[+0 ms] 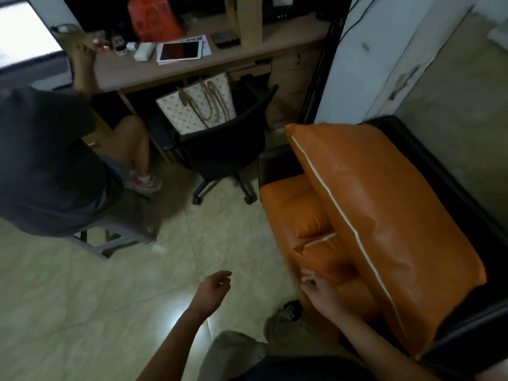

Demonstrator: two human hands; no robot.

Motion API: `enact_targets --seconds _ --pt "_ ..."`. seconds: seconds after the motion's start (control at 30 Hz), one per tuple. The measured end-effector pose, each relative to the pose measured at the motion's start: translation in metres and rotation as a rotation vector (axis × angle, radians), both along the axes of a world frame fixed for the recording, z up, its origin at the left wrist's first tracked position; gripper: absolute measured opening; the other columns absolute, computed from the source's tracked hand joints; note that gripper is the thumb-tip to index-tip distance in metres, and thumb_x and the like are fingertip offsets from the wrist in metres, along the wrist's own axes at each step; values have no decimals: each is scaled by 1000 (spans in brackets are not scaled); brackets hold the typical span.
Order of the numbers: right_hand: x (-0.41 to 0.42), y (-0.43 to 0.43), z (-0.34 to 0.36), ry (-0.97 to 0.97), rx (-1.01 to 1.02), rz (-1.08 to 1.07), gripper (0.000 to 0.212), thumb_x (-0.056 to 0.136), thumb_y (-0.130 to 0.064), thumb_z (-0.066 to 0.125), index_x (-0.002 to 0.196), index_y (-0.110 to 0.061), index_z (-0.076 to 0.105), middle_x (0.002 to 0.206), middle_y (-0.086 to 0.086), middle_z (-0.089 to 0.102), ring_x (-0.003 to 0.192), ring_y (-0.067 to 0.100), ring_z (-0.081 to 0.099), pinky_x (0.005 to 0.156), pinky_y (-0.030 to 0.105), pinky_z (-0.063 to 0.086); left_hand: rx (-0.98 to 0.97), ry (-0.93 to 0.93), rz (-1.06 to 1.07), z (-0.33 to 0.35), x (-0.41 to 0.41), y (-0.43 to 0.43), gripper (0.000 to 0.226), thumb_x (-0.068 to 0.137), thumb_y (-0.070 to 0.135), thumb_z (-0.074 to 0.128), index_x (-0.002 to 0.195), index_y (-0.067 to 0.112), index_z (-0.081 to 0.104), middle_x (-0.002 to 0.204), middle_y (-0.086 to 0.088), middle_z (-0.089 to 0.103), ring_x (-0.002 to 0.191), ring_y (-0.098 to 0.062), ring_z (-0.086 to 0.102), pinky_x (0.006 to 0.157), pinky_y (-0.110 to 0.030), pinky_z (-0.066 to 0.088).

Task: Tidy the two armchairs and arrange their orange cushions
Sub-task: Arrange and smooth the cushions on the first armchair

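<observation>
The left hand's [215,287] grip is held loose, empty, above the floor [110,298] — at the small cushion [321,257], the right hand's [316,288] grip cannot be told.

orange cushion [384,215] with white piping [343,213]; black office chair [220,149].

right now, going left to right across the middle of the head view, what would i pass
seated person in a dark shirt → black office chair → large orange cushion standing on the armchair
</observation>
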State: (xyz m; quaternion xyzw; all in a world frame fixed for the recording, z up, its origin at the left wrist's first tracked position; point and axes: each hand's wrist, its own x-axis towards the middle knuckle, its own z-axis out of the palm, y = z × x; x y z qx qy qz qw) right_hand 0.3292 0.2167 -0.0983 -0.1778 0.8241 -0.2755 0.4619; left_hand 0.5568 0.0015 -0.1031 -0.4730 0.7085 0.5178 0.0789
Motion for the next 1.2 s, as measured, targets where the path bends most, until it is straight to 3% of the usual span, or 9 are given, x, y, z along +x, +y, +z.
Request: enact_targets --seconds 0.17,0.4,0.5,0.6,0.8,0.9,1.0,1.1,1.2 --pt "-34 -44 6 30 -44 -82 34 101 -16 56 134 -22 53 116 -7 61 99 -1 58 77 3 40 -33 61 -78 8 -61 -64 29 97 9 59 121 25 64 111 -3 72 104 -11 67 83 -17 49" --pt "-47 -88 6 51 -148 -472 42 97 -28 59 135 -42 50 125 -11 64 114 13 64 98 41 54 19 138 -411 11 -157 -139 27 100 17 56 118 36 60 111 7 68 106 -8 64 80 -6 45" --pt "-50 -99 5 134 -161 -618 46 98 -30 56 136 -52 43 116 -14 65 104 12 68 88 39 59 6 176 -587 28 -197 -164 27 101 22 56 122 38 56 114 10 66 103 3 60 78 -2 43" --pt "-54 -105 26 213 -171 -749 47 100 -32 54 143 -44 41 119 -13 65 100 8 67 87 41 58 3 214 -765 43 -243 -178 33 102 26 56 135 27 56 128 9 61 117 -4 57 95 -12 42" --pt "-61 -85 52 375 -160 -967 49 100 -19 57 141 -40 40 116 -18 63 96 -15 58 81 7 45 -13 278 -941 60 -342 -167 42 101 15 56 143 14 50 132 9 50 125 -8 49 97 -21 40" --pt "-65 -53 51 439 -157 -1053 48 100 -22 59 141 -42 45 121 -23 62 104 -7 59 88 23 50 -86 331 -939 59 -378 -158 43 101 16 56 144 14 50 134 7 52 127 -11 49 100 -26 40" --pt "-73 -20 57 536 -110 -1135 43 100 -19 60 140 -31 51 114 -11 65 95 10 63 72 21 48 -220 301 -927 47 -406 -154 51 99 25 61 147 17 46 149 -5 46 139 -24 42 113 -41 37" --pt "-77 21 54 602 -10 -1164 44 99 -14 60 142 -17 53 101 4 72 83 27 69 65 41 56 -269 247 -926 41 -422 -150 63 98 28 63 154 21 35 159 -11 29 143 -31 34 113 -45 35" --pt "-83 64 41 585 47 -1190 45 97 -16 62 142 -16 53 121 7 67 108 27 65 94 49 55 -343 252 -916 36 -437 -150 71 97 28 65 157 19 28 164 -14 17 148 -36 27 115 -49 32"
